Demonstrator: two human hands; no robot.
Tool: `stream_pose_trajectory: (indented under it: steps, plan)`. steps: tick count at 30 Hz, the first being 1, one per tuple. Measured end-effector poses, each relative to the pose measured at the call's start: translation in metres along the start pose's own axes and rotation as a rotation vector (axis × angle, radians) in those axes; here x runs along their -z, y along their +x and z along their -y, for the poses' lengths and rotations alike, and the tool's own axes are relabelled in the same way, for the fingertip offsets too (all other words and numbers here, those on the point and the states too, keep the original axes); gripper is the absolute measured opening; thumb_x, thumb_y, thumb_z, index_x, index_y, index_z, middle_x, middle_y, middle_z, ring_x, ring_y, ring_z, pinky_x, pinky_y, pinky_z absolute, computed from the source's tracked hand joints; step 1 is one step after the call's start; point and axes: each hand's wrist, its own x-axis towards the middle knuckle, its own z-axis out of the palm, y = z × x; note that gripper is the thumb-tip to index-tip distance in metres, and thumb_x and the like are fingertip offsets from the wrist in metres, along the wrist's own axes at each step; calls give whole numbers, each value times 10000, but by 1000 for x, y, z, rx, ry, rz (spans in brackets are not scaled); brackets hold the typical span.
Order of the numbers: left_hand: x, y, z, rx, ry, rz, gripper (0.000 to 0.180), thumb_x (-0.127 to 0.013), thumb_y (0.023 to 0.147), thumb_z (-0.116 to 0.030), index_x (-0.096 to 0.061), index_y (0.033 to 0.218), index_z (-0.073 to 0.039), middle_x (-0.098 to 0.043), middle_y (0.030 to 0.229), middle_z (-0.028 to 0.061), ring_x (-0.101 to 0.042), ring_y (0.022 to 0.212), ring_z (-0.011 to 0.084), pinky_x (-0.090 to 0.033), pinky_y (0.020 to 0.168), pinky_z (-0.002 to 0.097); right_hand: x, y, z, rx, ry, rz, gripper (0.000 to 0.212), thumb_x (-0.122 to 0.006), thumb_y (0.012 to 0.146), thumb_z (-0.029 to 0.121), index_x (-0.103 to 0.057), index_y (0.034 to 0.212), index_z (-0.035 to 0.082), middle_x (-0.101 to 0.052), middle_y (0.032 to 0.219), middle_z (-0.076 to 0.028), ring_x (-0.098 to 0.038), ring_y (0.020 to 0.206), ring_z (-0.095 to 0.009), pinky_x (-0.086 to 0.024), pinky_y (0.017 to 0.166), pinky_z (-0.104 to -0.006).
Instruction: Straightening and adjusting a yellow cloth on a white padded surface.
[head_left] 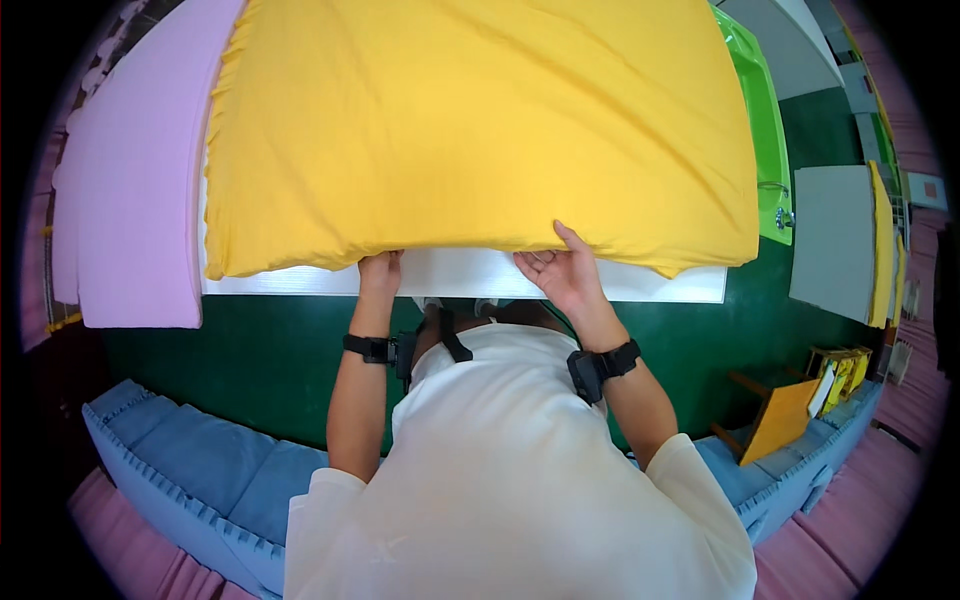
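A yellow fitted sheet (480, 120) with a gathered edge covers a mattress in front of me, and light creases run across its right side. At its near edge, my left hand (379, 272) reaches under the hem, which hides most of its fingers. My right hand (566, 276) is at the same edge farther right, palm turned up. Its thumb rests against the yellow cloth, spread apart from the loosely curled fingers just below the hem. Beneath the sheet, a strip of white bed base (455, 272) shows between and beside my hands.
A pink-covered mattress (135, 190) adjoins on the left. To the right are a green bathtub (765, 130) with a tap and a grey panel (835, 240). Behind me stand a blue sofa (215, 460) and a wooden chair (780, 420) on the green floor (260, 350).
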Motion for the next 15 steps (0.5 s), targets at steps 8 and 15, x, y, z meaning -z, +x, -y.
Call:
stream_pose_trajectory:
  steps: [8,15]
  plan:
    - [-5,-36,-49,222,-330,301,255,-523,861,-59,-531,1115,-34,-592,1052,87,-536,1015,193,-430,928,372,15,19,-10,94,116,-47,383,-547,880,210,-440,1174,-10,-511,1135,-193,-478,1121,-321,-396,994,-453]
    - [45,-55,-80,228,-112,-255,251,-564,834,-53,-524,1077,-6,-593,1048,106,-582,949,220,-476,906,336,29,24,-15,118,179,-22,357,-503,876,119,-415,1183,-40,-494,1183,-223,-460,1160,-335,-329,1048,-484]
